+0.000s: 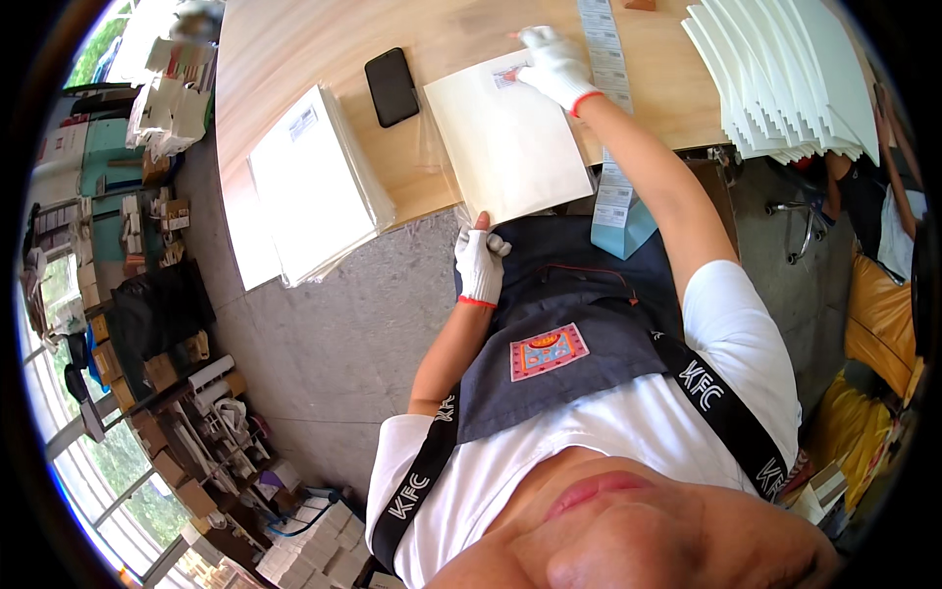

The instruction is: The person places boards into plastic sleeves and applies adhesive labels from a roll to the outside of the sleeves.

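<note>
In the head view, the left hand is pinching the near edge of the cream envelope overhanging the wooden table while the right hand is pressing flat on the small label at its far corner, which may crease if the envelope slides.

A flat cream envelope lies at the table's near edge with a small white label at its top; a long strip of white labels runs beside it; a black phone, screen dark, lies just left; stacked white packets further left
</note>
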Demonstrator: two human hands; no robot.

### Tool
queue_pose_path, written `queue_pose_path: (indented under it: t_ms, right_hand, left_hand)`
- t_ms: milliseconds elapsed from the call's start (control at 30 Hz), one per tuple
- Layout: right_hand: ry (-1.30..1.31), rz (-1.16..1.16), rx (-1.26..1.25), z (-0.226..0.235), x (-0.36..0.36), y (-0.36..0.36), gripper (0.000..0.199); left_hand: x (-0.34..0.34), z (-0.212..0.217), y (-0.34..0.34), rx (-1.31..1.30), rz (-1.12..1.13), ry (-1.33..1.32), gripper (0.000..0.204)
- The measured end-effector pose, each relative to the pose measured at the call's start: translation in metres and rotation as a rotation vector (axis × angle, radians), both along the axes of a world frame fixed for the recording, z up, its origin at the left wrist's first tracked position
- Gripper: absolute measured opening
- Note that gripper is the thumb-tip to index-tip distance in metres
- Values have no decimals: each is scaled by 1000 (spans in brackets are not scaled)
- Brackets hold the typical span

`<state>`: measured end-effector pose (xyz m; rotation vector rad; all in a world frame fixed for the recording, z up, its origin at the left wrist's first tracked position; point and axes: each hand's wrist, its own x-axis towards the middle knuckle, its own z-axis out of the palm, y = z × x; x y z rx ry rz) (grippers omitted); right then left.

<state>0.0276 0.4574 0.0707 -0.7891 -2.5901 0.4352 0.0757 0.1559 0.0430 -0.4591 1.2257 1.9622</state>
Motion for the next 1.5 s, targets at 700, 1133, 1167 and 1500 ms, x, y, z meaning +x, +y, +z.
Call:
queue_pose_path:
  t_ms: [700, 1133, 1167, 1500]
  right_hand:
    - [133, 617, -1133, 52, -33, -226, 40]
    - [801, -57, -721, 137, 209, -56, 26]
    - [891, -262, -540, 155, 233, -40, 25]
    - [1072, -654, -867, 173, 389, 156, 27]
  left_hand:
    - [-164, 114, -172, -892, 339, 1427, 28]
    - [-85, 16, -159, -947, 401, 1781, 47]
    - [-73, 7, -149, -847, 276, 1841, 48]
    - [-76, 29, 24, -856, -839, 2190, 43]
